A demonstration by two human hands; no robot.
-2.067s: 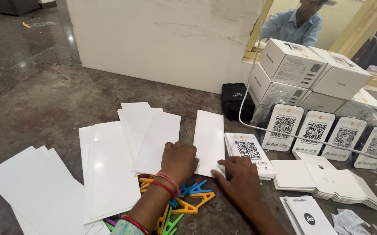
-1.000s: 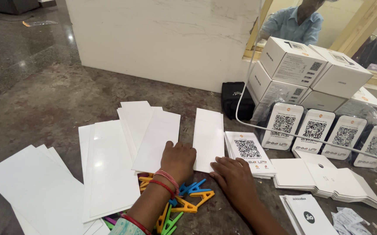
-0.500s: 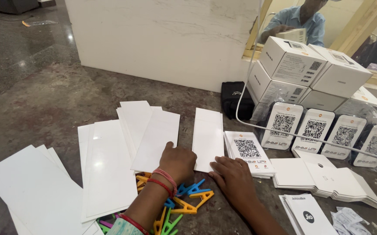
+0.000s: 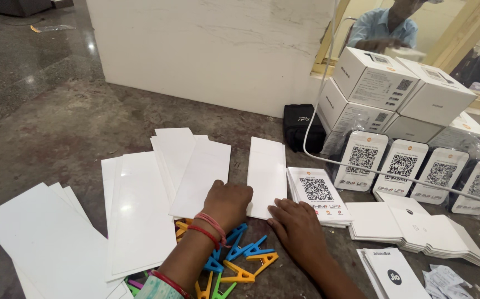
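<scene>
My left hand (image 4: 228,201) rests with curled fingers on the near end of a white card strip (image 4: 202,174), red bangles on its wrist. My right hand (image 4: 297,227) lies flat on the stone floor, fingertips touching the near corner of a separate white strip (image 4: 266,171). Neither hand grips anything. A heap of coloured plastic clips (image 4: 239,261) lies between my wrists. A stack of cards with square codes (image 4: 317,194) sits just right of the right hand's fingertips.
More white strips (image 4: 137,210) and sheets (image 4: 40,238) fan out to the left. White boxes (image 4: 381,88) and bagged code cards (image 4: 400,166) stand at the right, behind a thin white cable (image 4: 328,159). A black pouch (image 4: 301,126) lies by the white wall. A person sits beyond.
My right hand has slid slightly left, its fingertips now at the corner of the separate strip. My left hand stays put.
</scene>
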